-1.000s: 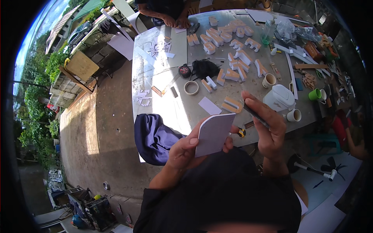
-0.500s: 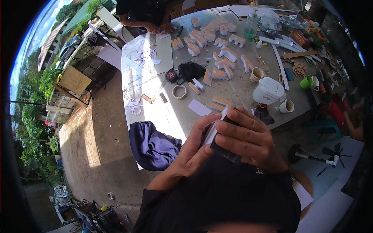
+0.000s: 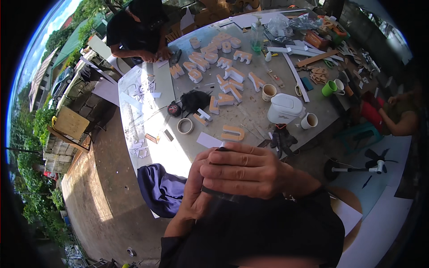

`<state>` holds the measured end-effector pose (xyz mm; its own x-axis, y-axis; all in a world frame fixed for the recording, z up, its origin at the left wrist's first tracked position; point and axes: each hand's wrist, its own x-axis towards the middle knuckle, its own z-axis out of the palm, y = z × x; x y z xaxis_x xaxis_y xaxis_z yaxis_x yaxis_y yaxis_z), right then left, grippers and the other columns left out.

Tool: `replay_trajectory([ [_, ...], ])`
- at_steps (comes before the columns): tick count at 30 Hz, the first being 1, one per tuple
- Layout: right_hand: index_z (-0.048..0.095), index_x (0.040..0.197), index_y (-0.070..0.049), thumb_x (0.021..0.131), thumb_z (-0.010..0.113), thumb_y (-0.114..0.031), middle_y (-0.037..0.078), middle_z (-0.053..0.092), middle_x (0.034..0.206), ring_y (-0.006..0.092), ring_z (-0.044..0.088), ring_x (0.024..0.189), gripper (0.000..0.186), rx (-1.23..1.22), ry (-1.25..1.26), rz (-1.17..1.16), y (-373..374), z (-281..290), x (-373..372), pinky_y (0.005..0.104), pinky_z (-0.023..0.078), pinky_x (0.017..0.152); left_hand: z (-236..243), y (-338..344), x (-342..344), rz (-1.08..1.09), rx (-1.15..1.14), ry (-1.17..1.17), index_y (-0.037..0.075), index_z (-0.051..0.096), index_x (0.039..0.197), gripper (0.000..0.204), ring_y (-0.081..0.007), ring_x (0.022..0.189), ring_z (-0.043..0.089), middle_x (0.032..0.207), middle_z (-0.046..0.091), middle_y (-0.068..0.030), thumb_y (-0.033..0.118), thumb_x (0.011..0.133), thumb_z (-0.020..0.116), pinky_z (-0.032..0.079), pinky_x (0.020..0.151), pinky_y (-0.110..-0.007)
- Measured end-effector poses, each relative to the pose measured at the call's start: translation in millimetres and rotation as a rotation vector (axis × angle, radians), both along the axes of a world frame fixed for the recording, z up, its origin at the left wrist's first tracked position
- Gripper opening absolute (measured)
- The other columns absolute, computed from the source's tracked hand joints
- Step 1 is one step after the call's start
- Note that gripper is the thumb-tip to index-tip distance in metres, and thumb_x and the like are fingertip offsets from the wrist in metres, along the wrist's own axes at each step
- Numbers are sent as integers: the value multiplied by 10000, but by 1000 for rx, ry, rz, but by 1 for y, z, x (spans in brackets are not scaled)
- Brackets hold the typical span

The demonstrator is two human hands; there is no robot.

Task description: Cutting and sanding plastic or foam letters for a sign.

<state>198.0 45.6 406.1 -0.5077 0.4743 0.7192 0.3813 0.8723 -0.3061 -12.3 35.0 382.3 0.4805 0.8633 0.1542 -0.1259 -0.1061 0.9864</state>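
My right hand (image 3: 248,172) lies across the middle of the view, fingers (image 3: 223,166) together and curled over a thin dark strip (image 3: 219,194) that shows under them. My left hand (image 3: 196,187) is touching it at 9 o'clock, the fingers closed on the same strip from below. The hands cover most of it, so I cannot tell what it is.

At 12 o'clock from the hands, on the grey table (image 3: 250,116), a white card (image 3: 209,140) lies flat, and just beside it a chunky orange-and-white letter (image 3: 233,132). A roll of tape (image 3: 185,126) is at 11 o'clock. At 1 o'clock stands a white plastic tub (image 3: 284,108) with a lid, and a cup (image 3: 309,120) near it. More block letters (image 3: 223,67), with white faces and orange sides, are spread far up the table. A blue cloth (image 3: 161,187) hangs at 9 o'clock from the left hand. At the far end another person (image 3: 134,31) in black bends over paper.

One second ago the left hand held a white card upright and the right hand held a dark pen apart from it; now the hands are joined and closer to the camera.
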Motion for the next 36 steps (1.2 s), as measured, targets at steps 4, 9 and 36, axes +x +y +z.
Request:
replay_trajectory([
  [4, 629, 1298, -50, 837, 649, -19, 104, 599, 1382, 255, 522, 1337, 462, -19, 172, -74, 25, -14, 20, 441, 408, 1133, -9, -5, 6, 123, 102, 25, -31, 414, 1387, 628, -238, 1169, 502, 1366, 485, -179, 463, 1007, 489, 382, 999, -370],
  [9, 598, 1260, -44, 911, 592, -32, 174, 687, 1145, 348, 660, 1078, 349, -331, 444, -265, 26, -45, 33, 434, 530, 917, -44, 22, -14, 230, -27, -63, -3, 406, 1407, 751, -175, 886, 546, 1248, 566, -177, 606, 971, 467, 436, 759, -283],
  [36, 602, 1156, -24, 888, 652, -214, 274, 672, 999, 477, 623, 967, 332, -1072, 61, -801, -18, -318, 44, 524, 489, 803, -17, 20, 25, -288, -724, -852, 133, 186, 1552, 635, -379, 839, 612, 1284, 462, -343, 466, 1032, 336, 549, 654, -458],
])
